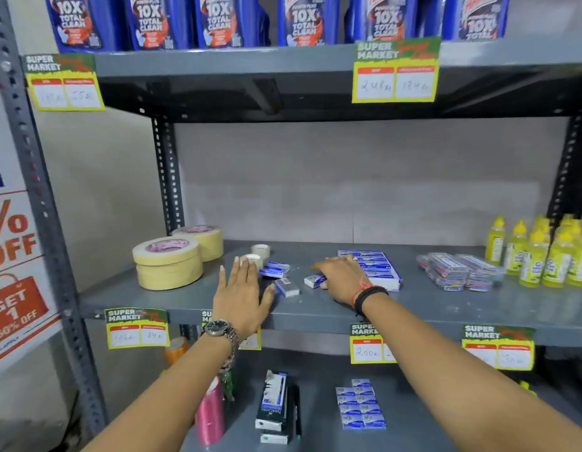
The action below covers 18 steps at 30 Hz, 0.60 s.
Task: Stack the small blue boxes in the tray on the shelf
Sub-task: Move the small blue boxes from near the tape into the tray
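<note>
On the grey middle shelf [446, 308] stands a white tray [385, 282] filled with rows of small blue boxes [367, 261]. Left of it lie loose small blue boxes: a pair [276, 268] stacked near the tape rolls, and a single one [288, 286] turned sideways. My right hand [340, 277] rests just left of the tray, fingers closed on another small blue box [314, 281]. My left hand [240, 293] hovers flat over the shelf, fingers spread, holding nothing, just left of the loose boxes.
Wide masking tape rolls [169, 262] are stacked at the left, two small clear tape rolls [260, 251] behind my left hand. Clear plastic packs [455, 270] and yellow bottles [540, 252] fill the right. The lower shelf holds more blue packets [361, 404] and pen boxes [273, 406].
</note>
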Each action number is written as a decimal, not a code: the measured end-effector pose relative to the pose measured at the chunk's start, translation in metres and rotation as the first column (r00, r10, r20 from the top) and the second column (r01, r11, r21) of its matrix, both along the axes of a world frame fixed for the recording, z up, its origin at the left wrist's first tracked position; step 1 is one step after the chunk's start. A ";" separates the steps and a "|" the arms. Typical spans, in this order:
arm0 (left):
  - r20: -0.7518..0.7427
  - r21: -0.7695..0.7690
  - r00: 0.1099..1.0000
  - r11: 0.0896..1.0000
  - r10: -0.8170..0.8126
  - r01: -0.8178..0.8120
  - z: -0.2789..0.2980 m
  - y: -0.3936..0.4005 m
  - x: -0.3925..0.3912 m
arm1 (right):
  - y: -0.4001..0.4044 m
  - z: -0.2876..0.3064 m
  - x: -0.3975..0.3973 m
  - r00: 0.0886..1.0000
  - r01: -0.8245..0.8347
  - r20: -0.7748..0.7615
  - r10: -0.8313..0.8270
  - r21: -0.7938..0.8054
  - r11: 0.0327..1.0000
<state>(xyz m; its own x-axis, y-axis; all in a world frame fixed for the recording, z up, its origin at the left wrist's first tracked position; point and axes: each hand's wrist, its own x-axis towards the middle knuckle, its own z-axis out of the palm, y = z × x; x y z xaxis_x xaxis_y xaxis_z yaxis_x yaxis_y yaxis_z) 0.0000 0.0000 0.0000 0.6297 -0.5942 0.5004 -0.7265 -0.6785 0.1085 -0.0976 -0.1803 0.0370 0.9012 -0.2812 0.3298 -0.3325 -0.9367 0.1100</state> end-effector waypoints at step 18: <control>0.012 -0.111 1.000 0.994 0.020 -0.018 -0.019 0.011 -0.003 | -0.015 0.007 -0.005 0.958 -0.139 0.269 0.096 0.145 0.980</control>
